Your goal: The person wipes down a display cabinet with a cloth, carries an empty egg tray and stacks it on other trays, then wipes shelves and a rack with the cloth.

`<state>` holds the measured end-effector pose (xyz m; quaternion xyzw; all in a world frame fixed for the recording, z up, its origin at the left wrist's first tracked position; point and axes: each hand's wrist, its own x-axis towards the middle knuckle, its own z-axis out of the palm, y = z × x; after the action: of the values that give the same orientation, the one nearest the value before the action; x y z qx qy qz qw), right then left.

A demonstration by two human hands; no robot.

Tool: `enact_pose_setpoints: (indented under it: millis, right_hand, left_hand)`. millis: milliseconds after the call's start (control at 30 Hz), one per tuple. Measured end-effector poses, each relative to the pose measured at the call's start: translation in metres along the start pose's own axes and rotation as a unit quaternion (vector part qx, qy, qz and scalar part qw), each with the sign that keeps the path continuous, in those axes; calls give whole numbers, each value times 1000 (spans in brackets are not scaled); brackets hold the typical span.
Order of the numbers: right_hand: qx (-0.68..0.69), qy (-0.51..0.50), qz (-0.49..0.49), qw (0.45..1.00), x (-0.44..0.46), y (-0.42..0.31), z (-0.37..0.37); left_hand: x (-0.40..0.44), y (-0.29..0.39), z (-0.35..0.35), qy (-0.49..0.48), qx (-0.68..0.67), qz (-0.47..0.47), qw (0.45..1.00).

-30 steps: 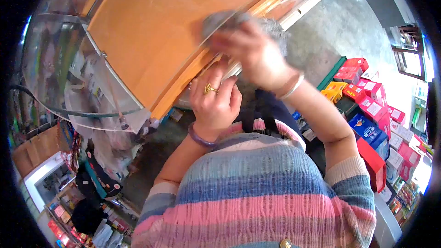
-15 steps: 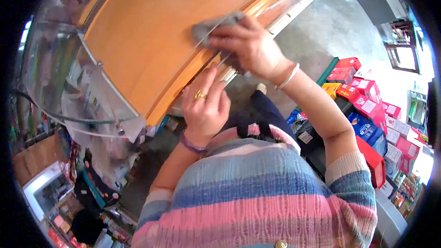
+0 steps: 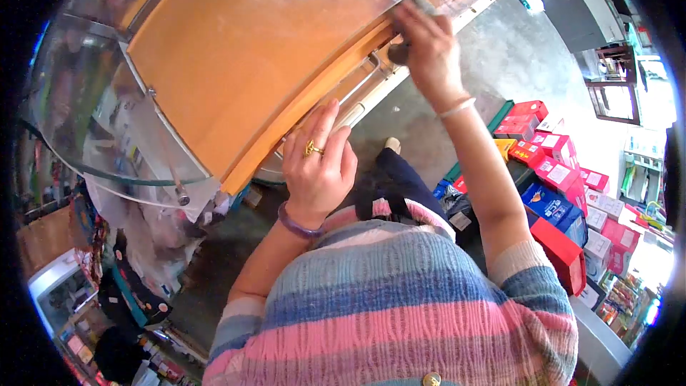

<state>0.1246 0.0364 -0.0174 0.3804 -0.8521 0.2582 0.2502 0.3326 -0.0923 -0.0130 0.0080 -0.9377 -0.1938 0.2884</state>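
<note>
My right hand [image 3: 433, 57] grips a dark grey cloth [image 3: 399, 53], folded around the edge of a glass-topped display counter [image 3: 250, 57]. Part of the cloth shows above the fingers and part hangs below them; the fingers are slightly blurred. Near the same counter's front wooden edge [image 3: 268, 143], my left hand [image 3: 318, 171] has its fingers stretched out, with a gold ring on one. Nothing shows in it. Whether its fingertips touch the edge I cannot tell. Below the counter's edge runs a pale metal rail [image 3: 371, 93].
Red and pink boxes [image 3: 561, 171] are stacked on the right, beside a blue package [image 3: 554, 204]. A curved glass panel [image 3: 107, 100] and plastic bags [image 3: 146, 229] are at the left. Grey floor [image 3: 493, 50] shows beyond the counter.
My right hand has moved the cloth away from me and to the right along the counter's edge. My left hand stays in nearly the same place. The view has shifted slightly.
</note>
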Motion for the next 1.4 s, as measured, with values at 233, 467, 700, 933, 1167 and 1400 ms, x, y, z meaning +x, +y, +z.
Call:
enact_pose_setpoints:
  millis: [233,467,700,933,1167,1400]
  right_hand:
    - [10,-6,-20,1000,10,20,-3]
    - [356,44,288,888,-4,37,-21]
    - [138,-82,-74,984,-11,-59,-13]
    - [211,-157,-285,922,-2,-111,-8]
    - [146,-174,-234,945,-3,-70,-17]
    - [248,-210,-214,921,-21,-144,-13]
  left_hand:
    - [2,-2,-4,-6,-11,7,1000]
    - [-5,0,1,0,2,-19,1000]
    - [-9,0,-6,-14,52,-7,999]
    - [-26,11,2,-30,80,-25,996]
    - [-30,1,2,-33,89,19,995]
    - [-41,13,14,-113,138,-51,983]
